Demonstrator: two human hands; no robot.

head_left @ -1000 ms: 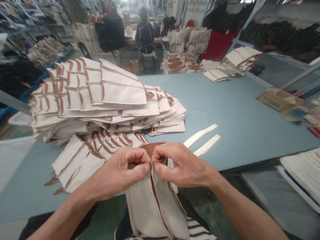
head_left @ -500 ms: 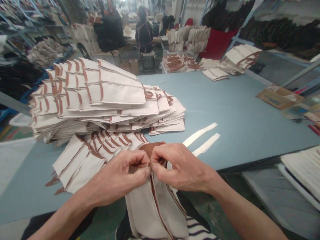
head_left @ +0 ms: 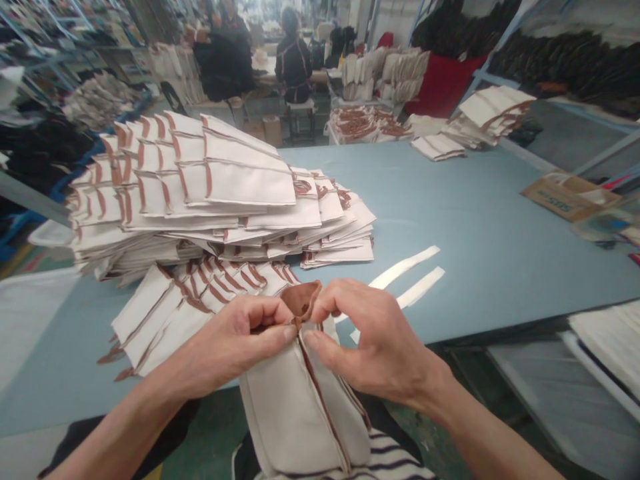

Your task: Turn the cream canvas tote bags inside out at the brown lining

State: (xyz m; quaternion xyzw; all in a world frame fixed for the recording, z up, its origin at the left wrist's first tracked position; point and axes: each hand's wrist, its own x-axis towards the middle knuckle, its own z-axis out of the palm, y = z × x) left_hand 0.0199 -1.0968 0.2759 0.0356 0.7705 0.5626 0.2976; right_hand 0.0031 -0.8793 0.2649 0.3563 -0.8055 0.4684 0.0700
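Observation:
A cream sewn fabric piece [head_left: 290,413] with a brown inner lining [head_left: 301,299] hangs from the table's near edge over my lap, its brown-edged seam running down the middle. My left hand [head_left: 250,330] pinches its top edge near that seam between thumb and forefinger. Just right of the seam, my right hand [head_left: 367,333] has its thumb on the cream side and its curled forefinger at the brown lining's edge. The lining gapes open between both hands. Beyond my right hand, two pale strips [head_left: 404,267] lie on the table.
A tall stack of similar cream pieces [head_left: 240,167] fills the table's left, with a smaller fanned row [head_left: 150,310] before it. The blue table [head_left: 480,233] extends right to a cardboard box [head_left: 567,193]. More folded pieces [head_left: 495,110] lie at the far edge. A person [head_left: 293,60] sits beyond.
My right thumb and forefinger have drawn apart from my left fingertips and shifted slightly right. The brown lining now stands more open. The view has turned slightly left.

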